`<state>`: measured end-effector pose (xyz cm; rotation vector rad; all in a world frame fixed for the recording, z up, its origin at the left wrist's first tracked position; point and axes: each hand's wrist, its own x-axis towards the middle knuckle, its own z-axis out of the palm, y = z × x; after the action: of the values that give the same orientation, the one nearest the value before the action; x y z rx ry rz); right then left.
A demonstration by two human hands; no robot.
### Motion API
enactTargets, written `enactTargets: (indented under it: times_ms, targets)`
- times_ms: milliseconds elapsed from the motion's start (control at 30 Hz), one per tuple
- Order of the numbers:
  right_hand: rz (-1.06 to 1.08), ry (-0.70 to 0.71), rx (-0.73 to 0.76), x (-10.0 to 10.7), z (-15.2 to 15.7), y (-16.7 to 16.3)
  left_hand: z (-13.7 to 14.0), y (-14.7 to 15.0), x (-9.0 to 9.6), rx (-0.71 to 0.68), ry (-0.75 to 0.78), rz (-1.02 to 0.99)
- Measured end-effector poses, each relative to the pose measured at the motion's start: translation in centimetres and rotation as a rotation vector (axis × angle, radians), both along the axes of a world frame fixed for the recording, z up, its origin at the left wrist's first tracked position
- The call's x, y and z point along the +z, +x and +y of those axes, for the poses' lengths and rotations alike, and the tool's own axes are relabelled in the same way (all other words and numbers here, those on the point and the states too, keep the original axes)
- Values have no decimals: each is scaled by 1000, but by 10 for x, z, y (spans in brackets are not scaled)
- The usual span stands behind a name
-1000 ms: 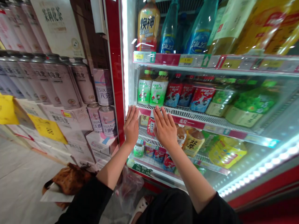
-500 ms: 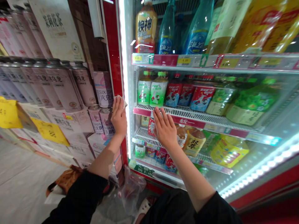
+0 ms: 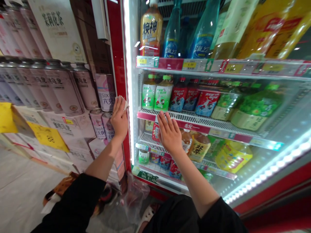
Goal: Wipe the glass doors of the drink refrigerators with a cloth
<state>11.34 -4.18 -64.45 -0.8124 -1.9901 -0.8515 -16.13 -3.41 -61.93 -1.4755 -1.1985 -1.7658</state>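
Cooler (image 3: 279, 187): lit, bottles (image 3: 163, 97) on shelves (image 3: 202, 129).
Red frame (image 3: 118, 61): behind the left grip (image 3: 120, 120), which was at the shelves a second ago; work seems shifted edgeward.
Right grip (image 3: 170, 134): flat, seemingly holding nothing.
Left grip: fingers holding the white cloth (image 3: 125, 104).
White cloth: apparently against the frame.

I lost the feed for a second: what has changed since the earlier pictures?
The left hand has moved leftward, from in front of the light strip to the red frame, with a pale cloth under it. I see nothing newly grasped or let go. The right hand stays flat by the shelf edge, and the green-capped bottles stand as before.
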Motion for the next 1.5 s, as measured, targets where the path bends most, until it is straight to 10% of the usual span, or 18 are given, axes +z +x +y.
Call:
enactTargets:
  times_ms: [233, 533, 833, 1100, 1367, 1500]
  targets:
    - [-24, -70, 7, 0, -1, 1, -16, 45, -48, 30, -10, -44]
    - [-27, -55, 7, 0, -1, 3, -2, 21, -18, 70, 33, -35]
    - [-1, -119, 39, -2, -1, 1, -27, 65, -77, -12, -82, -16]
    - [-18, -77, 42, -1, -1, 4, -17, 18, -44, 34, -72, 47]
    - [-2, -72, 61, -2, -1, 2, -31, 42, -91, 47, -108, 32]
    - [2, -68, 54, -2, -1, 1, -26, 42, -67, -37, -117, 177]
